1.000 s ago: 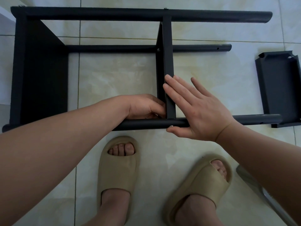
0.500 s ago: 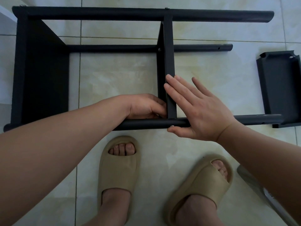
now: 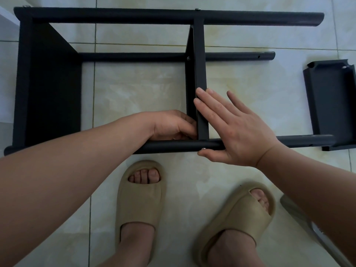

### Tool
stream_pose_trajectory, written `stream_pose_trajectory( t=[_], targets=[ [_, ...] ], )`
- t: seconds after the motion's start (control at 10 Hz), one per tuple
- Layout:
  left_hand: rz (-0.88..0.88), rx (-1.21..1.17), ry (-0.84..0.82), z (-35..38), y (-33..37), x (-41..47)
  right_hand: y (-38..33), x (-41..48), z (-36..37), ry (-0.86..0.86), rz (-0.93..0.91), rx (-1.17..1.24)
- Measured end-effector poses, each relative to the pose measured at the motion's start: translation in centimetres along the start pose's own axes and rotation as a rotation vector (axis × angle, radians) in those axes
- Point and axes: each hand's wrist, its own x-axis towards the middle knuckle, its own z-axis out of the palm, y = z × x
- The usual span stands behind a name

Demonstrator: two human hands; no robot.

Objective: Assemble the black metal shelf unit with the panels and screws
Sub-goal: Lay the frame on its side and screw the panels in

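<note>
The black shelf frame (image 3: 107,16) lies on its side on the tiled floor, with long round tubes and an end panel (image 3: 48,83) at the left. A middle panel (image 3: 199,64) stands between the tubes. My left hand (image 3: 171,126) is curled in the corner where this panel meets the near tube (image 3: 173,146); what its fingers hold is hidden. My right hand (image 3: 231,128) lies flat with fingers spread against the panel's right side and over the near tube, its thumb under a small screw head (image 3: 203,149).
A loose black panel (image 3: 331,101) lies at the right, its near end by the near tube's tip. My two feet in beige slippers (image 3: 142,193) stand just in front of the frame. A grey metal object (image 3: 300,218) shows at the lower right. Pale floor tiles surround everything.
</note>
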Motion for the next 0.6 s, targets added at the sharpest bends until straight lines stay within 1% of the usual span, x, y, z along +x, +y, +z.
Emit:
stream_pose_trajectory(
  t=[0.2,0.3,0.5,0.6],
  targets=[
    [-0.009,-0.162,-0.072,0.06,0.54,-0.19,-0.02,0.01,-0.08,-0.003,0.003,-0.005],
    [-0.001,-0.061,-0.077,0.21,0.51,-0.32,-0.07,0.01,-0.05,-0.001,0.004,-0.003],
    [0.003,-0.08,-0.04,0.22,0.46,-0.4,-0.02,0.01,-0.05,0.003,0.002,-0.002],
    [0.015,-0.115,-0.051,0.33,0.64,-0.41,-0.04,-0.01,-0.03,0.005,0.001,0.0]
  ],
)
